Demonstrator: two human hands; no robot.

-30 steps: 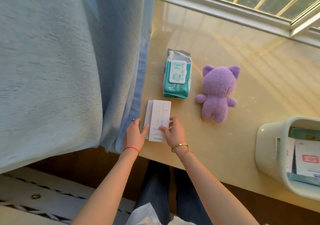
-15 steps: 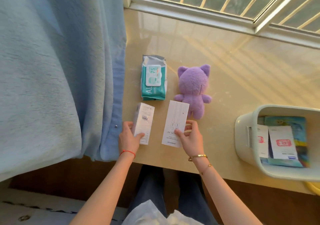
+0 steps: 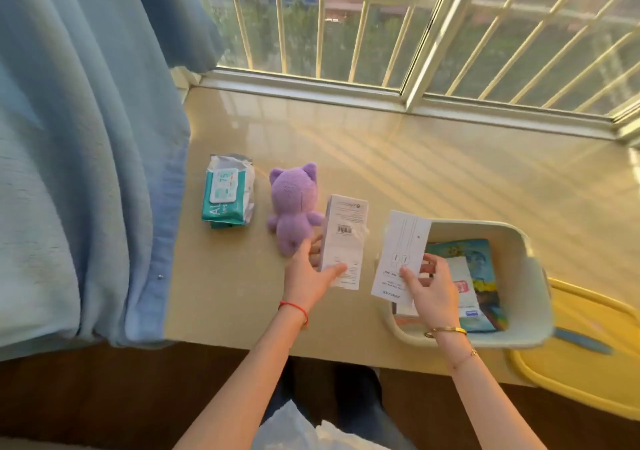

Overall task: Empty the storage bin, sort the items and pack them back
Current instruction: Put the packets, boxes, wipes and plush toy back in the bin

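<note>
Cardboard, white and flat: the left hand (image 3: 308, 276) is pinching a slim barcoded box (image 3: 344, 238) near the glossy beige sill's (image 3: 381, 159) front edge, while the right hand (image 3: 429, 287) is gripping a second printed box (image 3: 401, 252) over the left rim of the rounded pale plastic bin (image 3: 523, 276), which is sitting at the front right. Fuzzy purple plush cat (image 3: 294, 207) and crinkly teal wipes pack (image 3: 228, 191) are lying towards the left edge.

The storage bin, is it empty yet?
Not empty: the storage bin holds a colourful packet and a white pack.
</note>
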